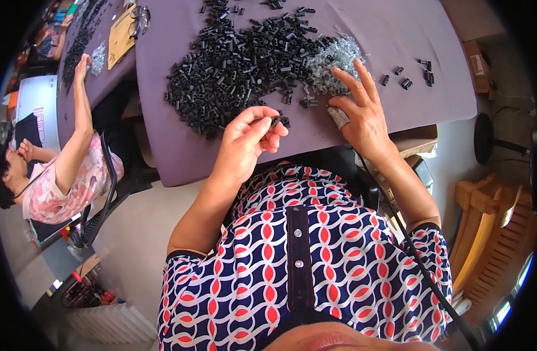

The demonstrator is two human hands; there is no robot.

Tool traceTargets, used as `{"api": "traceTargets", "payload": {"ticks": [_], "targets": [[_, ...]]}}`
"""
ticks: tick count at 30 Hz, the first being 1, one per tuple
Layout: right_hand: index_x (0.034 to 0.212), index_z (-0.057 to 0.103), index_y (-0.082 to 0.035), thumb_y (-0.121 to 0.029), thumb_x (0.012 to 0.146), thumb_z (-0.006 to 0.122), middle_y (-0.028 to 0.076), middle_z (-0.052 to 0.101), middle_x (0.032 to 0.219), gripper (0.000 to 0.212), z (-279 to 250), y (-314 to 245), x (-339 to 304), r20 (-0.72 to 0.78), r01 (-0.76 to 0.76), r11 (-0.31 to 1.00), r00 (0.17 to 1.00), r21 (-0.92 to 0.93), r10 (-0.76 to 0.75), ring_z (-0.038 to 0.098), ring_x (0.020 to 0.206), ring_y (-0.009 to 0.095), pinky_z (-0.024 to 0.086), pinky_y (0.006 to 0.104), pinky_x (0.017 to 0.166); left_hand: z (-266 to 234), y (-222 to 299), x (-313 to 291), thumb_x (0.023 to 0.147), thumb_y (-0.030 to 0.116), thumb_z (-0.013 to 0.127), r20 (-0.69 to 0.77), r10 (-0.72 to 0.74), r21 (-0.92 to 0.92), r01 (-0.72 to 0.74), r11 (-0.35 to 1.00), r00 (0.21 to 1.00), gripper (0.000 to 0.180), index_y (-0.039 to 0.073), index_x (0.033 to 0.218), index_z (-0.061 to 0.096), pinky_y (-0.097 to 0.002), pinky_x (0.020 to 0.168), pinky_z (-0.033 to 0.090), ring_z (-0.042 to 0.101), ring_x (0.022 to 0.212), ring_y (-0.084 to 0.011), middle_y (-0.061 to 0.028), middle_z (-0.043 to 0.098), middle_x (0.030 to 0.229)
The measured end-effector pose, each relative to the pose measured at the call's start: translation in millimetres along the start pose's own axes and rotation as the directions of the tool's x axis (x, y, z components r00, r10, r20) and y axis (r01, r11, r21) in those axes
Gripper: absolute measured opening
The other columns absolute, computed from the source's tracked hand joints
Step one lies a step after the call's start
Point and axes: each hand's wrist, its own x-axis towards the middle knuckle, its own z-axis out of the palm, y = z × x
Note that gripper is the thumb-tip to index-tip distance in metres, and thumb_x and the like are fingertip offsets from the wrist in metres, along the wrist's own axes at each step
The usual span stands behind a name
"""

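My left hand point(249, 140) pinches a small black plastic part point(278, 120) between thumb and fingers, just above the near edge of the table. My fingers partly cover it. My right hand point(362, 117) lies at the near right side of a heap of tiny silvery springs point(333, 61), with the fingers stretched out and apart. A grey wrap point(338, 117) covers its thumb. I see nothing held in that hand, though its fingertips overlap the heap. A big pile of small black plastic parts point(233, 64) spreads left of the springs.
Several black pieces point(406, 83) lie apart on the right of the purple-grey covered table point(415, 35). To the left, another person point(69, 169) sits at a second table with similar piles. Glasses point(141, 22) rest by yellowish cardboard point(121, 36). A wooden chair point(485, 222) stands at right.
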Motion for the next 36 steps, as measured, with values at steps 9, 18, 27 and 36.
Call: {"api": "traceTargets", "payload": {"ticks": [9, 18, 27, 36], "targets": [[0.093, 0.061, -0.005, 0.012, 0.06, 0.064, 0.013, 0.043, 0.152, 0.037, -5.3, -6.9, 4.3, 0.041, 0.057, 0.997, 0.998, -0.061, -0.054, 0.025, 0.15, 0.04, 0.034, 0.0523, 0.115, 6.5, -1.2, 0.1, 0.105, 0.013, 0.052, -0.008, 0.02, 0.019, -0.02, 1.0, 1.0, 0.019, 0.002, 0.117, 0.06, -0.025, 0.068, 0.05, 0.06, 0.073, -0.0112, -0.011, 0.069, 0.097], [0.103, 0.059, -0.001, 0.001, 0.092, 0.067, 0.004, 0.066, 0.099, 0.014, -18.3, -41.0, 21.2, 0.412, -0.39, 0.567, 0.906, 0.726, 0.095, 0.067, 0.093, 0.012, 0.053, 0.0276, 0.083, 29.6, -0.6, -4.0, 0.105, 0.013, 0.051, 0.044, 0.227, 0.27, -0.23, 0.935, 0.973, 0.018, 0.002, 0.116, 0.061, -0.0217, 0.073, 0.05, 0.06, 0.077, -0.0068, -0.0062, 0.07, 0.095], [0.102, 0.061, 0.002, 0.008, 0.092, 0.064, 0.005, 0.065, 0.103, 0.013, -13.5, -38.1, 21.3, 0.47, -0.468, 0.287, 0.88, 0.836, 0.069, 0.069, 0.1, 0.015, 0.054, 0.028, 0.088, 32.1, -7.7, -2.7, 0.104, 0.008, 0.05, 0.062, 0.334, 0.352, -0.333, 0.874, 0.941, 0.02, 0.0, 0.12, 0.059, -0.0217, 0.074, 0.048, 0.058, 0.077, -0.0075, -0.0062, 0.068, 0.096], [0.093, 0.064, 0.0, 0.004, 0.088, 0.069, 0.002, 0.067, 0.086, 0.008, -4.9, -37.5, 25.1, 0.253, -0.312, 0.429, 0.949, 0.848, 0.189, 0.066, 0.082, 0.008, 0.053, 0.0243, 0.074, 33.2, -1.6, -1.5, 0.104, 0.01, 0.052, 0.049, 0.167, 0.237, -0.174, 0.956, 0.985, 0.026, -0.001, 0.126, 0.06, -0.023, 0.072, 0.055, 0.065, 0.076, -0.0089, -0.0101, 0.072, 0.099]]}}
